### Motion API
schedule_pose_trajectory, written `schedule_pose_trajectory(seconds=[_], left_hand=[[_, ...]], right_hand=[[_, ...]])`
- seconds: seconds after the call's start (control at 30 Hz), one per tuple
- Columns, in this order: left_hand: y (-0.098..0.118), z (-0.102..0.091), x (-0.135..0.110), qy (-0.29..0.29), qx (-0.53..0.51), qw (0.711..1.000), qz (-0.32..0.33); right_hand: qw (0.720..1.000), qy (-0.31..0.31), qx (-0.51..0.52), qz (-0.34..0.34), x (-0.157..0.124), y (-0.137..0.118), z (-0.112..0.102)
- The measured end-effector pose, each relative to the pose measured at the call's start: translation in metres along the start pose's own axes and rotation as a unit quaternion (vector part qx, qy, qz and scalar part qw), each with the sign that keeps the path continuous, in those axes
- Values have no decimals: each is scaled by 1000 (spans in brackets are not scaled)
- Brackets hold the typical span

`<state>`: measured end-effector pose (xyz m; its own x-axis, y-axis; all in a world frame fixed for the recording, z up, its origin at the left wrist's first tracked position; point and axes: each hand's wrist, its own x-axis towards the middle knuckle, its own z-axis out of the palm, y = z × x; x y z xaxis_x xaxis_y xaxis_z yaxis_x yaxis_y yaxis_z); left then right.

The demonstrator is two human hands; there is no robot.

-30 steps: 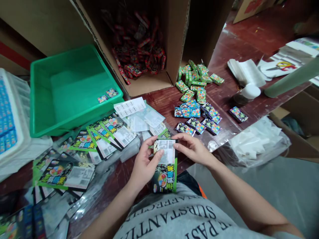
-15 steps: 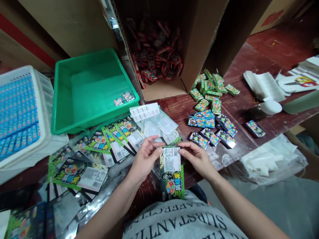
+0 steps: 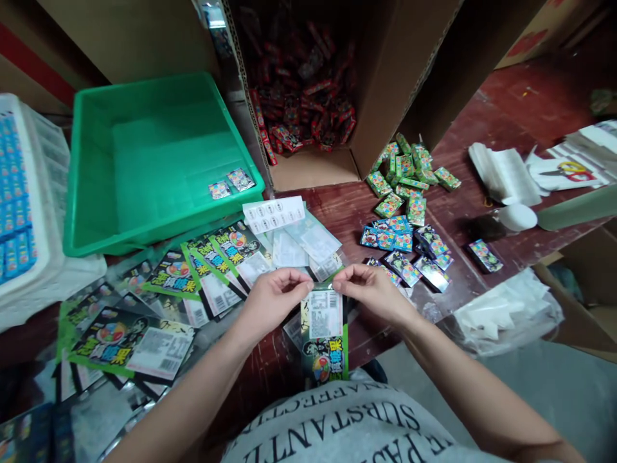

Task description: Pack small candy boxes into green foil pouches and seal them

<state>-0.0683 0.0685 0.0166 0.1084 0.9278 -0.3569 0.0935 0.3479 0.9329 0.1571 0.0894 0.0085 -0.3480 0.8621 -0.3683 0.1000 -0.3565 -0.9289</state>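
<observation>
A printed plastic candy pouch, black and green with a white label panel, hangs down in front of my shirt. My left hand pinches its top left corner, and the thumb and fingers of my right hand pinch the top right corner. Whether the pouch mouth is parted I cannot make out. Just beyond my hands lie a sheet of white stickers and clear plastic sleeves. To the left, more of the same pouches are fanned out over the table.
Behind stand a green tub with two small packets and a cardboard box of red packs. Right lie green boxes, blue boxes, purple-black boxes, scissors and a plastic bag. A white crate stands left.
My left hand's fingers, spread before, have curled in to pinch the pouch's top edge. The pouch has shifted slightly left in view, and the camera has turned a little.
</observation>
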Motion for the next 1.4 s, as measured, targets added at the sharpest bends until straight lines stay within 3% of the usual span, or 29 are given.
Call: schedule_pose_trajectory(seconds=[0.13,0.27,0.37,0.5,0.63,0.7,0.77,0.9,1.03,1.13,1.27,1.4], left_hand=[[3,-8,7,-44,27,999,-13],[3,-13,3,-79,27,997,-5],[4,-14,1,-80,64,993,61],[8,-18,1,-119,129,974,142],[5,-23,1,-120,80,987,74],[1,-24,2,-114,75,989,47],[-1,-26,4,-111,87,989,49],[-3,-30,9,-123,93,987,44],[-4,-37,9,-114,89,989,42],[-7,-43,8,-102,86,990,48],[-12,-44,3,-76,75,993,56],[-17,-35,-8,57,-27,997,32]], right_hand=[[1000,-10,3,21,3,-3,-5],[998,-45,-9,-42,-1,3,-14],[992,-62,-42,-103,-2,6,-16],[987,-84,-79,-117,0,6,-13],[979,-121,-116,-112,4,-2,-14],[961,-160,-169,-147,17,-12,-17],[932,-160,-235,-225,43,-29,-17],[859,-64,-345,-373,130,-67,7],[824,-93,-466,-309,216,-87,45],[828,-135,-477,-262,245,-87,58],[841,-164,-455,-245,235,-86,45],[831,-239,-451,-222,191,-85,16]])
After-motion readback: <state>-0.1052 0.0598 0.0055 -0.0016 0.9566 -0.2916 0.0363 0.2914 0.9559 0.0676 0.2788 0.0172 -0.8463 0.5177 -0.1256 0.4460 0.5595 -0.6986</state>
